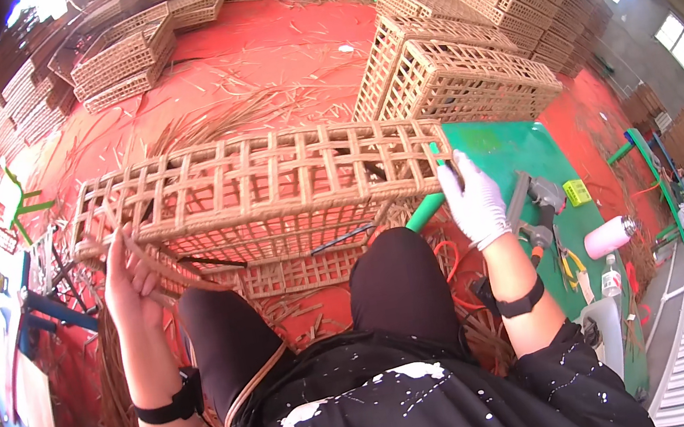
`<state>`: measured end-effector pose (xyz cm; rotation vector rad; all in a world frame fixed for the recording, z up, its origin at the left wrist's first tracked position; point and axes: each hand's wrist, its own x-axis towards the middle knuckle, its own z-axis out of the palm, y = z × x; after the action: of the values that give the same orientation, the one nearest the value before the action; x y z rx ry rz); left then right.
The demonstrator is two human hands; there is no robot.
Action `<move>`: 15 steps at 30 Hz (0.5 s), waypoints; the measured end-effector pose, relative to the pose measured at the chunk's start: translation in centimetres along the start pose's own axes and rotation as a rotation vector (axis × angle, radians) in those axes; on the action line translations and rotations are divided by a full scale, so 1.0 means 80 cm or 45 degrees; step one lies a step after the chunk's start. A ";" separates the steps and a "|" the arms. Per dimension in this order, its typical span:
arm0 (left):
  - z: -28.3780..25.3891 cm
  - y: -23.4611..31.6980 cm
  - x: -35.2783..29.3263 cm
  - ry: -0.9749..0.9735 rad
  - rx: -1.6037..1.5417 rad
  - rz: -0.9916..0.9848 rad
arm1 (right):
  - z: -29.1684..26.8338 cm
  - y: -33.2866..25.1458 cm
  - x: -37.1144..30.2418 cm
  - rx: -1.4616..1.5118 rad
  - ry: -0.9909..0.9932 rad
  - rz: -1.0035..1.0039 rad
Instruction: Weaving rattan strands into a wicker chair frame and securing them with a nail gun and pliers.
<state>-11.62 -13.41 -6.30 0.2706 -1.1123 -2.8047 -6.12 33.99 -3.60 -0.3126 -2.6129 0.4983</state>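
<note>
A long, open-weave rattan basket (pixel 252 172) lies across in front of my knees, its lattice side facing up. At its left end my left hand (pixel 132 278) is bare, with its fingers closed round a flat rattan strand (pixel 169 270) that trails toward my lap. My right hand (pixel 477 202), in a white glove, grips the rim at the basket's right end; its thumb and fingers are partly hidden by the weave. More rattan strips (pixel 254 382) lie over my left thigh.
On the green table (pixel 486 139) at right are a nail gun (pixel 544 194), yellow-handled pliers (pixel 574 267), a yellow-green box (pixel 576 193), a pink bottle (pixel 609 236) and a clear bottle (pixel 610 276). Stacked baskets (pixel 472 79) stand beyond. Loose strips (pixel 204 121) litter the red floor.
</note>
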 end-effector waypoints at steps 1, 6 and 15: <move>-0.002 0.009 -0.008 0.057 0.032 0.036 | 0.003 -0.007 -0.008 -0.007 0.019 -0.056; -0.042 0.043 -0.047 0.193 -0.005 0.089 | 0.010 -0.033 -0.044 0.584 -0.041 -0.009; -0.067 0.058 -0.114 0.279 0.063 0.125 | -0.016 -0.055 -0.086 1.191 -0.283 0.458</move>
<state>-1.43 -18.83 -5.82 0.5000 -1.1125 -2.5899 -0.14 28.28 -3.54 -0.4110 -2.1961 1.8547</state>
